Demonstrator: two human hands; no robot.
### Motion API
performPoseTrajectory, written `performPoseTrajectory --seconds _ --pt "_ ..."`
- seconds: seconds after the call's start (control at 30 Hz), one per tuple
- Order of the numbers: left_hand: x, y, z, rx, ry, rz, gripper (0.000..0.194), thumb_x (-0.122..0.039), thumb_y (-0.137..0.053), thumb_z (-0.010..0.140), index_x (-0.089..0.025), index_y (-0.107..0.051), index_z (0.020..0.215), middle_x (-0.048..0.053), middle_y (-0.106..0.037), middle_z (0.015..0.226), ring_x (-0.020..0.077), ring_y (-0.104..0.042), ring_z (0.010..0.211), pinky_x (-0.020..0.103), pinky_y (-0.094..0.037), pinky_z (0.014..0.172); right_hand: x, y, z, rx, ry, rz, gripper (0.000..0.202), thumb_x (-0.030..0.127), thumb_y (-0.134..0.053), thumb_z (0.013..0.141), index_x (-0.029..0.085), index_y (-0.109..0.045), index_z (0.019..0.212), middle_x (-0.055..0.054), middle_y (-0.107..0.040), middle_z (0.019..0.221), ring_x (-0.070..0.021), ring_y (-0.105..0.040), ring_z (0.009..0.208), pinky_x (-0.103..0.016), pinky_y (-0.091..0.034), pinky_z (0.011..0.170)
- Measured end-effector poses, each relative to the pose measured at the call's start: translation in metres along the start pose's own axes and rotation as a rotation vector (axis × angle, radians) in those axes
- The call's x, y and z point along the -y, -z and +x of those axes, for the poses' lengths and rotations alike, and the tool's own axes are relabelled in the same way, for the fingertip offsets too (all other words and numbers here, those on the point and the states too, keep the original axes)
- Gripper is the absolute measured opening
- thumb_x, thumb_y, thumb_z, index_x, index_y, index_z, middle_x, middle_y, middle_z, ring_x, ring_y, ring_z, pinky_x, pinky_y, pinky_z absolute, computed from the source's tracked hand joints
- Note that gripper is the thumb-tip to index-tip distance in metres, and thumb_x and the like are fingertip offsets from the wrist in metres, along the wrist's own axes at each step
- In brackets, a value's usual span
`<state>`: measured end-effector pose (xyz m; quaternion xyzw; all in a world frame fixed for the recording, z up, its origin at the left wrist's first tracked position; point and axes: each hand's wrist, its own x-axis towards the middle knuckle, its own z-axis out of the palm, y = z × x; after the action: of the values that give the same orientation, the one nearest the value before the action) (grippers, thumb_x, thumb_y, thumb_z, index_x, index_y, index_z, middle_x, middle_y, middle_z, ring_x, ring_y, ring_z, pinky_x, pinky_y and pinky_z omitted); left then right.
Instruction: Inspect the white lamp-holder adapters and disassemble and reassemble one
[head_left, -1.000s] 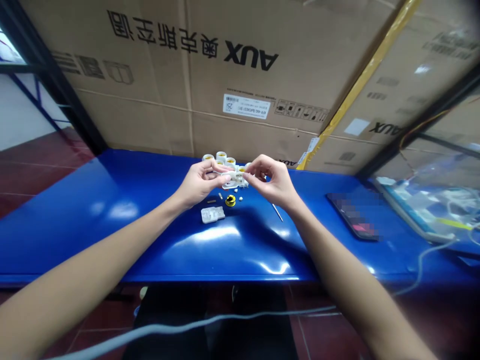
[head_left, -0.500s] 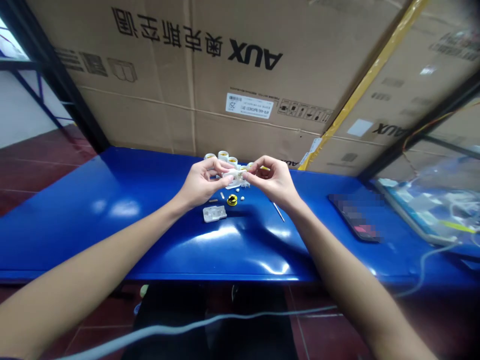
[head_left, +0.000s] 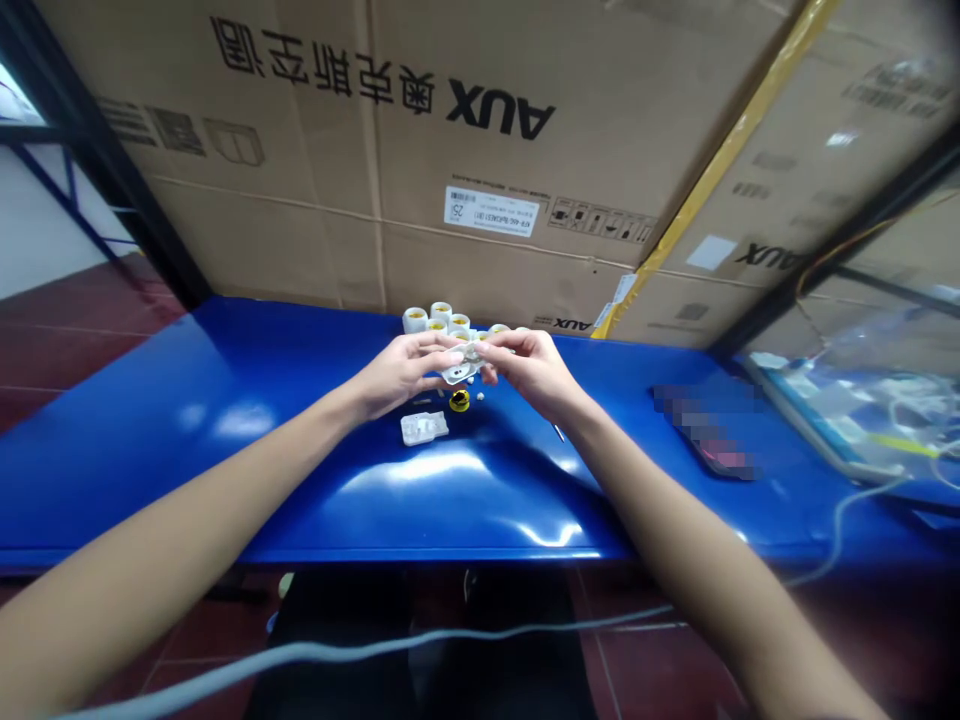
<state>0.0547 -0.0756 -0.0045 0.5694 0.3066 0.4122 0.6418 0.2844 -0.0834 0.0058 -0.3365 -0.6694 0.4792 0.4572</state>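
Observation:
My left hand [head_left: 401,368] and my right hand [head_left: 527,368] meet above the blue table [head_left: 225,420], both pinching a small white plastic part [head_left: 461,366] between the fingertips. Just below the hands lie a yellow ring [head_left: 459,400] and a flat white plastic cover [head_left: 424,427]. Behind the hands stands a cluster of several white lamp sockets [head_left: 439,319] with yellow insides. A thin metal rod on the table is mostly hidden under my right wrist.
Large cardboard boxes [head_left: 480,150] stand against the back of the table. A dark phone [head_left: 709,430] lies to the right, with clear plastic bags and a tray [head_left: 862,410] further right. A grey cable [head_left: 450,640] hangs across below the table's front edge.
My right hand has shifted left and slightly down, closing in on my left hand. The white part has tilted and now sits lower between the fingertips.

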Motion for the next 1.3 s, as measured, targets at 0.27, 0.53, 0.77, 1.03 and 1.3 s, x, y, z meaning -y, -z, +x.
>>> performPoseTrajectory --seconds 0.27,0.53,0.77,1.03,1.3 --pt "-0.008 0.007 0.004 -0.129 -0.05 -0.037 0.037 -0.034 -0.096 0.077 -0.016 -0.084 0.107 0.013 -0.084 0.114 0.0285 -0.081 0.102 0.044 -0.069 0.095 -0.011 0.002 0.004 -0.201 0.128 -0.381 0.045 0.065 -0.07 0.099 0.02 -0.075 0.097 -0.002 -0.065 0.077 -0.0164 -0.056 0.066 -0.032 -0.049 0.067" --pt "-0.015 0.011 0.01 -0.316 -0.138 -0.22 0.016 -0.022 -0.085 0.084 -0.012 -0.081 0.095 0.013 -0.084 0.105 0.0251 -0.081 0.098 0.045 -0.068 0.101 -0.011 -0.006 -0.004 0.228 0.345 -0.768 0.012 0.016 -0.068 0.101 0.021 -0.078 0.104 -0.011 -0.074 0.107 -0.0274 -0.066 0.106 -0.046 -0.054 0.099" --pt "-0.013 0.012 0.011 -0.367 -0.106 -0.214 0.029 -0.021 -0.089 0.08 -0.015 -0.079 0.107 0.011 -0.083 0.11 0.0218 -0.08 0.09 0.04 -0.07 0.087 -0.003 0.004 -0.005 0.329 0.307 -0.776 0.027 0.011 -0.063 0.102 0.022 -0.077 0.122 -0.012 -0.073 0.12 -0.0281 -0.067 0.116 -0.05 -0.055 0.107" --pt "-0.01 0.015 0.013 -0.359 -0.134 -0.249 0.015 -0.017 -0.084 0.081 -0.014 -0.082 0.095 0.011 -0.084 0.105 0.0216 -0.079 0.094 0.036 -0.07 0.089 -0.005 0.009 -0.003 0.248 0.303 -0.806 0.03 0.009 -0.056 0.102 0.02 -0.078 0.12 -0.014 -0.075 0.117 -0.0293 -0.07 0.107 -0.049 -0.058 0.098" --pt "-0.013 0.012 0.013 -0.396 -0.074 -0.286 0.017 -0.019 -0.077 0.09 -0.009 -0.082 0.102 0.018 -0.084 0.111 0.0266 -0.081 0.101 0.038 -0.07 0.095 -0.008 0.012 0.0 0.209 0.294 -0.827 0.032 0.006 -0.051 0.101 0.017 -0.077 0.114 -0.015 -0.075 0.117 -0.0279 -0.07 0.106 -0.044 -0.056 0.097"
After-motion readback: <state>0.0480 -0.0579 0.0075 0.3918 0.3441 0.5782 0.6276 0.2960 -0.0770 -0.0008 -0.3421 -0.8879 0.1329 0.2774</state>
